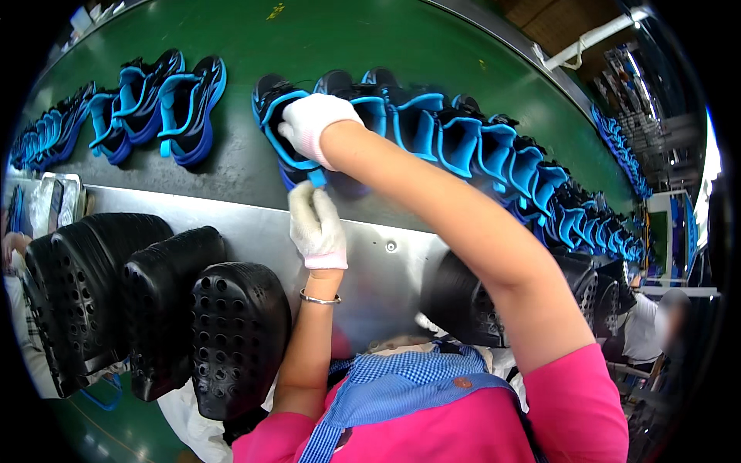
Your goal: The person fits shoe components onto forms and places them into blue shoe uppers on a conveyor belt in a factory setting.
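Note:
A black and blue sneaker (pixel 278 122) lies on the green surface with its heel toward me. My right hand (pixel 318 127), in a white glove, reaches over its opening with curled fingers; whatever is between them is hidden. At the heel, below a small blue pull tab (pixel 317 178), my gloved left hand (pixel 318 228) has its fingertips against the shoe, closed on its back edge. More sneakers (pixel 417 119) of the same kind stand side by side to the right, partly behind my right forearm.
Further sneakers (pixel 189 112) stand in a row at the left. A metal ledge (pixel 378 258) runs along the near edge of the green conveyor (pixel 347 38). Bulky black padded forms with holes (pixel 239 332) stand close by my left arm; others are at the right. A person (pixel 644 328) sits far right.

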Tool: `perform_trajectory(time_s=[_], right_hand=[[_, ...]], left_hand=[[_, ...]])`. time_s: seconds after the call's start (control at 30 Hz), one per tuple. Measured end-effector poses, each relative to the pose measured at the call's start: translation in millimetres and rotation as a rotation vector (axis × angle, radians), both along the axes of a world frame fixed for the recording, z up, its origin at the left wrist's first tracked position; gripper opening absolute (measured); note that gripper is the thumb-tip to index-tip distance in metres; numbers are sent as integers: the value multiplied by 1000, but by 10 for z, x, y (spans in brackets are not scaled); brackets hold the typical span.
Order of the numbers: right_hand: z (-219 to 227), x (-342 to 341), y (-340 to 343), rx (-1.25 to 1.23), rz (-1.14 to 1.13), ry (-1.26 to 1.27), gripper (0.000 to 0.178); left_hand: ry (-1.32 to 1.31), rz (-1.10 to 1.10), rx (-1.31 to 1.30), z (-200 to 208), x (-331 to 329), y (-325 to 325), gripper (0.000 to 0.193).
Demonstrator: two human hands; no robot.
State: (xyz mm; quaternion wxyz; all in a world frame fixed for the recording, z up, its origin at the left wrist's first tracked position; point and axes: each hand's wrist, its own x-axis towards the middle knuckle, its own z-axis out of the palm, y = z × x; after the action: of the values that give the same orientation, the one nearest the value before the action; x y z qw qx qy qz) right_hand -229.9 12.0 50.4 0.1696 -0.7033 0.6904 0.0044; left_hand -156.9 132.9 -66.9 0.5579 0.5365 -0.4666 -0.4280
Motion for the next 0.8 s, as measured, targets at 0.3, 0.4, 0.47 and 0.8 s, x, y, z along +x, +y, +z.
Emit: perform_trajectory(time_s=[0.3,0.4,0.47,0.8], right_hand=[[1148,-1217,1695,-196,118,37,26],[1568,-1834,2534,-317,-45,90,24],[1840,-2213,3058,-380,-229,176,22],[2129,-3118,5709,-488,-1136,287,26]], left_hand=[[-392,73,-61,68,-184,-379,25],[-419,253,-227,-274,-187,-959,24],[-32,185,73,-256,-112,-1165,35],[-102,-127,84,230,-448,-239,62]])
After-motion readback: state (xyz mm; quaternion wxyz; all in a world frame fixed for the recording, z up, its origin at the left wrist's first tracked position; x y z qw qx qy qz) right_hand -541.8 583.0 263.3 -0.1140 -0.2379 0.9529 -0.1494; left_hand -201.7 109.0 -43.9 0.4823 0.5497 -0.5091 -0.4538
